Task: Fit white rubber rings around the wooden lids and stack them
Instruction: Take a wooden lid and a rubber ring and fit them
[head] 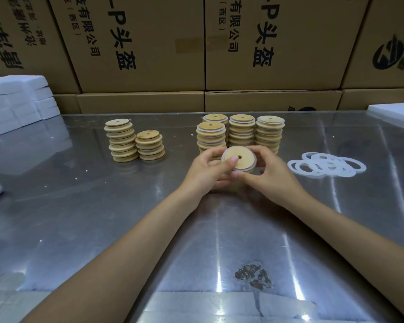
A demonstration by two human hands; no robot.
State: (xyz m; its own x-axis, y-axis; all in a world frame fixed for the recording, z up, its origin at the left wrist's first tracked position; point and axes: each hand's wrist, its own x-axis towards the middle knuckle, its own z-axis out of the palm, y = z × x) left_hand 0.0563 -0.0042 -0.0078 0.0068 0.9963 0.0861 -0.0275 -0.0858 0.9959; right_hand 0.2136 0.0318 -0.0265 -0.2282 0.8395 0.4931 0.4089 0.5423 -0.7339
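Both hands meet over the middle of the table: the left hand (205, 171) and the right hand (269, 173) together grip one wooden lid (238, 158), fingers curled around its rim, its face with the centre hole tilted toward the camera and a white rubber ring (254, 160) showing along its right edge. Just behind the hands stand four stacks of ringed lids (241, 131), close together, so little room is left between knuckles and stacks. Two stacks of bare lids (134, 142) stand well apart to the left, with open surface between them and the hands. To the right, near the right hand, lies a loose pile of white rings (325, 164), overlapping one another. The metal table (103, 206) is shiny and reflective, with a dark worn patch (253, 275) near its front; broad bare surface lies around the forearms. White foam blocks (16, 101) sit at the far left, another white slab (393, 111) at the far right edge. Cardboard boxes (278, 43) with printed characters wall off the back.
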